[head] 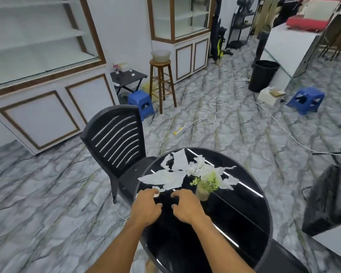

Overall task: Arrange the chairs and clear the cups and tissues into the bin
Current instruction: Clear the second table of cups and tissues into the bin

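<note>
We see a round, glossy black table [224, 223] from above, with two bare forearms reaching over its near edge. The left hand [147, 206] hovers palm down with fingers curled loosely, its fingertips touching a small white paper cup [156, 191] lying near the table's left rim; we cannot tell whether it grips the cup. The right hand [186, 206] sits just beside it, palm down, fingers bent and spread a little, holding nothing. Beyond the hands, torn white tissues [166, 177] lie scattered across the far half of the table; we count about six pieces, though some overlap and the exact number is unclear. Among them stands one small glass vase with green sprigs and white flowers [204, 186], upright, just beside the right hand. One black plastic chair with a slatted back [116, 142] is on the left side of the table, its seat partly tucked under the tabletop. A second dark chair [327, 196] shows blurred at the right edge of the view. One tall black round bin [263, 75] stands on the grey marbled floor [47, 194], well apart from the table, at the far right beside a white counter [289, 46]. We also count two blue plastic stools [141, 102], one near a tall wooden stool [161, 83] carrying a pale basin [160, 55], the other to the right of the bin. White cables [211, 113] trail loosely across the floor between the table and the bin.
</note>
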The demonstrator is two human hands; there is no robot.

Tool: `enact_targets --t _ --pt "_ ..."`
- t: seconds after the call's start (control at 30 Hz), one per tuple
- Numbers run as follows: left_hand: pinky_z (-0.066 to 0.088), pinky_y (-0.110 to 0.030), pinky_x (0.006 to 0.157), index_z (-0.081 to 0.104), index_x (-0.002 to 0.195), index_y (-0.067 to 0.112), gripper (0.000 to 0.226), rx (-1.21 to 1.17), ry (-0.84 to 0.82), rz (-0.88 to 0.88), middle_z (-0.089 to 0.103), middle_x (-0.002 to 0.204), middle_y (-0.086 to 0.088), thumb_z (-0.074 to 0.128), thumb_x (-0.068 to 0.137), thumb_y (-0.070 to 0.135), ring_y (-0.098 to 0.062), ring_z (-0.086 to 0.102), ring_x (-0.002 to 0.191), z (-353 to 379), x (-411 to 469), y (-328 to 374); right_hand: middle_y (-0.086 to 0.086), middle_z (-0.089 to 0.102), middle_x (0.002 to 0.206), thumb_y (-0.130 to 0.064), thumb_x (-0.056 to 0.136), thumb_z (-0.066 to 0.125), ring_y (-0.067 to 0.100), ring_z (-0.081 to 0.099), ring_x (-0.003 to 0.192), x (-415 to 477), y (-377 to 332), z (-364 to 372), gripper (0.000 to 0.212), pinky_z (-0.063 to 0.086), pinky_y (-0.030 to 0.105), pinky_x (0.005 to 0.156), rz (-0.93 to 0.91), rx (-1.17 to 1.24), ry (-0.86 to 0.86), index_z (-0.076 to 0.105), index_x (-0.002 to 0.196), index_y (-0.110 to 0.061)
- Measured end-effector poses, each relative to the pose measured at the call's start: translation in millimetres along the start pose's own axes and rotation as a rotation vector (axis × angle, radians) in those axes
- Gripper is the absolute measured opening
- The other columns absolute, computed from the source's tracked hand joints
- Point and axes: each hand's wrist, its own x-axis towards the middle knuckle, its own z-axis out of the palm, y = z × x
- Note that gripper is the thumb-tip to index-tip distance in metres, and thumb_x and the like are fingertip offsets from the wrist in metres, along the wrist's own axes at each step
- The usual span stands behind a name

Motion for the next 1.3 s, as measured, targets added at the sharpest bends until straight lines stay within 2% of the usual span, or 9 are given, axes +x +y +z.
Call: enact_targets --t 0.23,0.4,0.6,0.77,0.87,1.03,1.1,1.2,1.3 --pt "0.054 -0.034 0.079 0.064 0.091 0.027 0.018 0.021 -0.061 -0.008 0.061 0.092 0.016 0.071 0.075 0.028 -0.008 0.057 0.089 -2.5 97.1 -56.7 -0.001 0.046 0.144 -0.015 0.090 0.059 0.019 0.040 0.135 97.7 -11.8 35.3 0.047 0.034 0.028 0.109 0.112 0.004 -0.023 0.053 0.136 -0.022" --pt "0.051 -0.031 0.088 0.063 0.110 0.034 0.034 0.155 -0.314 0.151 0.057 0.112 0.020 0.070 0.078 0.025 -0.006 0.053 0.105 31.3 133.9 -97.6 0.002 0.013 0.163 -0.002 0.088 0.058 0.020 0.022 0.147 146.4 -11.1 66.5 0.072 0.032 0.028 0.112 0.237 -0.026 -0.046 0.032 0.151 -0.025" --pt "0.046 -0.026 0.071 0.064 0.086 0.020 0.019 0.215 -0.373 0.303 0.055 0.087 0.007 0.046 0.091 0.015 -0.007 0.049 0.078 41.6 151.5 -106.2 0.001 0.040 0.145 -0.004 0.092 0.056 0.018 0.038 0.131 156.9 2.4 85.8 0.063 0.038 0.022 0.103 0.382 -0.009 0.000 0.031 0.148 -0.017" --pt "0.053 -0.028 0.070 0.070 0.077 0.019 0.014 0.137 -0.127 0.539 0.063 0.102 0.009 0.064 0.082 0.006 -0.013 0.053 0.102 37.1 180.7 -84.3 0.003 0.043 0.139 -0.004 0.092 0.058 0.017 0.041 0.127 159.7 11.0 86.2 0.071 0.036 0.020 0.105 0.482 0.048 0.042 0.024 0.153 -0.017" --pt "0.057 -0.034 0.078 0.071 0.071 0.017 0.015 0.229 -0.182 0.539 0.061 0.126 0.002 0.072 0.076 0.004 -0.021 0.052 0.117 41.7 203.0 -72.2 0.001 0.044 0.139 -0.001 0.091 0.056 0.015 0.041 0.128 158.1 15.5 84.3 0.067 0.035 0.020 0.106 0.485 0.062 0.047 0.030 0.151 -0.016" --pt "0.051 -0.031 0.084 0.068 0.112 0.019 0.030 0.257 -0.430 0.454 0.066 0.103 0.006 0.053 0.089 0.006 -0.016 0.059 0.098 46.6 209.2 -69.0 0.000 0.038 0.148 0.003 0.090 0.057 0.018 0.047 0.130 160.1 24.4 90.9 0.057 0.044 0.027 0.104 0.497 0.113 0.135 0.045 0.143 -0.013" --pt "0.052 -0.029 0.088 0.058 0.129 0.027 0.042 0.065 -0.379 0.404 0.066 0.107 0.009 0.055 0.091 0.010 -0.009 0.061 0.098 41.6 202.1 -67.4 -0.001 0.045 0.141 0.006 0.087 0.056 0.017 0.052 0.125 161.0 30.3 95.8 0.052 0.047 0.029 0.101 0.485 0.123 0.181 0.054 0.136 -0.012" --pt "0.051 -0.025 0.094 0.053 0.136 0.027 0.048 -0.153 -0.216 0.365 0.060 0.118 0.015 0.059 0.091 0.010 -0.005 0.060 0.100 30.2 206.6 -55.9 -0.002 0.059 0.113 0.007 0.086 0.051 0.012 0.061 0.096 161.8 28.5 93.4 0.041 0.052 0.029 0.089 0.502 0.160 0.195 0.066 0.120 -0.012" --pt "0.043 -0.029 0.107 0.048 0.141 0.025 0.057 -0.096 -0.181 0.344 0.046 0.144 0.013 0.058 0.090 0.004 -0.009 0.050 0.125 30.5 232.3 -40.4 0.008 0.062 0.118 0.006 0.088 0.051 0.022 0.061 0.106 161.4 28.7 92.8 0.045 0.051 0.030 0.092 0.473 0.124 0.151 0.058 0.129 -0.009"
